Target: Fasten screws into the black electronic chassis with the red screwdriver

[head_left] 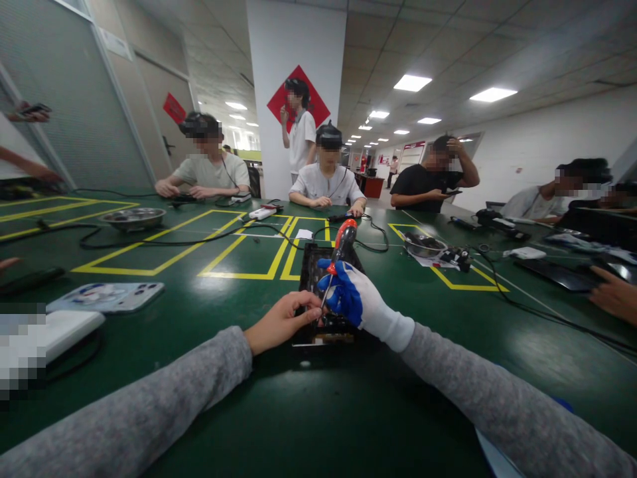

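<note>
A screwdriver (343, 245) with a red and black handle leans upward in my right hand (355, 295), which wears a white and blue glove and is closed around it. Its thin shaft slants down to a black rectangular device (311, 265) with exposed inner parts, lying on the green table (239, 411). My bare left hand (283, 322) is at the device's left side, thumb and forefinger drawn together by the low end of the shaft. Whether they pinch the shaft or a small part is hidden.
A pale blue phone (142, 295) and a white box-shaped thing (74, 328) lie on the left. Metal bowls (133, 218) stand on both sides, with black cables (219, 232) across the table. Several people sit around it; a person's hand (617, 292) shows at the right.
</note>
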A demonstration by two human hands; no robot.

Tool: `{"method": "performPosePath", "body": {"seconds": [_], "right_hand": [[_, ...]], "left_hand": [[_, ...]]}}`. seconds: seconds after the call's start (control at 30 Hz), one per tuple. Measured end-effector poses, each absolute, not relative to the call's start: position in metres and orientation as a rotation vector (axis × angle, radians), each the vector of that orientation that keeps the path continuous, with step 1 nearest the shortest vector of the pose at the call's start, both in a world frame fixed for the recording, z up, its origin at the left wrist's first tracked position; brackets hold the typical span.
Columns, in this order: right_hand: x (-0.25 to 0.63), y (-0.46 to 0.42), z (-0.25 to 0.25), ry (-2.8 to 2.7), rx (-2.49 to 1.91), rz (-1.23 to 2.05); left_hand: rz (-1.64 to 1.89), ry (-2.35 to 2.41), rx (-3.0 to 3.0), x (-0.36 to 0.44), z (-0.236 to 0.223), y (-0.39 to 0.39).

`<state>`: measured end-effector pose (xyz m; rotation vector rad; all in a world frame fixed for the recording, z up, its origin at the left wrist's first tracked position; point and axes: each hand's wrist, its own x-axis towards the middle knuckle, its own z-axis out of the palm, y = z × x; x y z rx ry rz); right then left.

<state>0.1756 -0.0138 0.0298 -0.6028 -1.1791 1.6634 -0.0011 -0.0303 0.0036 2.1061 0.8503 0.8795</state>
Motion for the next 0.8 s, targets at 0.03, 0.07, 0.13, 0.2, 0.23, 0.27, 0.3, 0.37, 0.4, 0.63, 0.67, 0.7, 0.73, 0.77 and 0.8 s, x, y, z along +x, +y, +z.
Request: {"method": "performPosePath", "body": {"seconds": [0.03, 0.07, 0.13, 0.2, 0.23, 0.27, 0.3, 0.37, 0.4, 0.63, 0.67, 0.7, 0.73, 0.77, 0.8], "right_hand": [[0.1751, -0.0143, 0.0298, -1.179, -0.610, 1.653], [0.1746, -0.0147, 0.0297, -1.180, -0.617, 1.646], [0.1737, -0.0152, 0.0291, -1.189, -0.623, 1.648], [0.1732, -0.0152, 0.0287, -1.199, -0.622, 1.672], [0.1732, -0.0152, 0.0287, -1.202, -0.618, 1.685], [0.1732, -0.0151, 0.0290, -1.205, -0.613, 1.696], [0.1732, -0.0151, 0.0293, -1.205, -0.607, 1.700], [0.1731, -0.0152, 0.0303, -1.190, -0.601, 1.680], [0.1729, -0.0153, 0.0307, -1.182, -0.601, 1.666], [0.1730, -0.0147, 0.0306, -1.197, -0.641, 1.667], [0.1733, -0.0144, 0.0306, -1.200, -0.641, 1.665], [0.1735, -0.0143, 0.0307, -1.203, -0.637, 1.654], [0.1736, -0.0144, 0.0308, -1.205, -0.634, 1.638], [0.1736, -0.0146, 0.0309, -1.208, -0.633, 1.621], [0.1734, -0.0152, 0.0310, -1.211, -0.639, 1.608]], "left_hand": [[0.891, 0.870, 2.093, -0.0009, 0.0035, -0.0304], [0.899, 0.886, 2.081, -0.0008, 0.0034, -0.0305], [0.902, 0.895, 2.071, -0.0011, 0.0035, -0.0306], [0.883, 0.864, 2.093, -0.0018, 0.0039, -0.0304], [0.876, 0.845, 2.112, -0.0022, 0.0042, -0.0302], [0.869, 0.827, 2.130, -0.0024, 0.0044, -0.0300], [0.866, 0.818, 2.139, -0.0024, 0.0045, -0.0298], [0.879, 0.835, 2.121, -0.0020, 0.0042, -0.0296], [0.888, 0.854, 2.100, -0.0017, 0.0039, -0.0296], [0.875, 0.846, 2.098, -0.0025, 0.0038, -0.0300], [0.870, 0.838, 2.108, -0.0026, 0.0041, -0.0300], [0.872, 0.843, 2.114, -0.0025, 0.0042, -0.0300], [0.878, 0.859, 2.115, -0.0023, 0.0042, -0.0300], [0.888, 0.882, 2.109, -0.0020, 0.0041, -0.0300], [0.900, 0.905, 2.099, -0.0016, 0.0039, -0.0300]]}}
